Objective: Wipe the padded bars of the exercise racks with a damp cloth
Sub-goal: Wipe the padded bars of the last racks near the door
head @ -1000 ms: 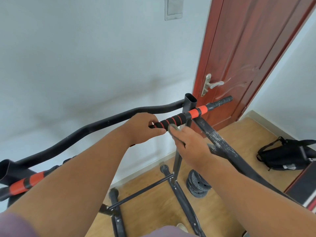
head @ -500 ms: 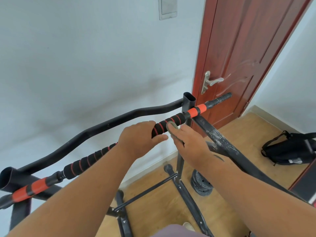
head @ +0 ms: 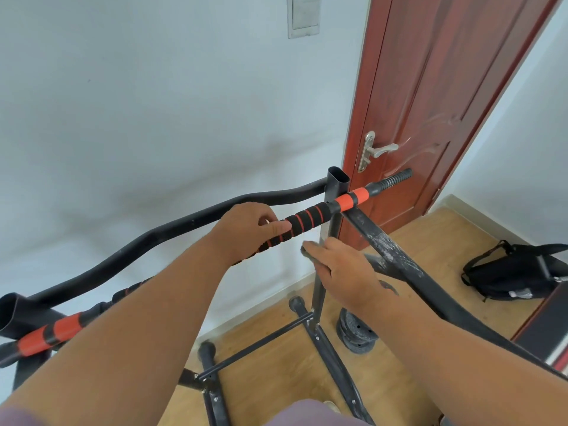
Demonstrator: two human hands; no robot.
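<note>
At centre frame the left hand (head: 249, 229) curls its fingers and thumb round the padded bar (head: 307, 218), gripping the black foam with red rings. Just below and to the right, the right hand (head: 341, 272) hangs clear of the bar with its fingers held fairly straight; a small grey scrap shows at its fingertips, probably the damp cloth (head: 307, 252), though it is too blurred to be sure, and I cannot tell whether the hand pinches it or merely carries it.

The bar runs from the orange section at lower left (head: 49, 333) up to the orange sleeve (head: 349, 198) by the upright post (head: 336, 186), ending in a ribbed tip near the door. No wet sheen marks any stretch as wiped, so progress cannot be judged; I would guess the foam under the left hand and the lower-left length remain to do.

A curved black bar (head: 159, 235) lies behind, a scuffed diagonal strut (head: 390, 250) crosses beside the right hand and may crowd its strokes. Weight plates (head: 353, 332) and a black bag (head: 516, 272) sit on the wooden floor at right.
</note>
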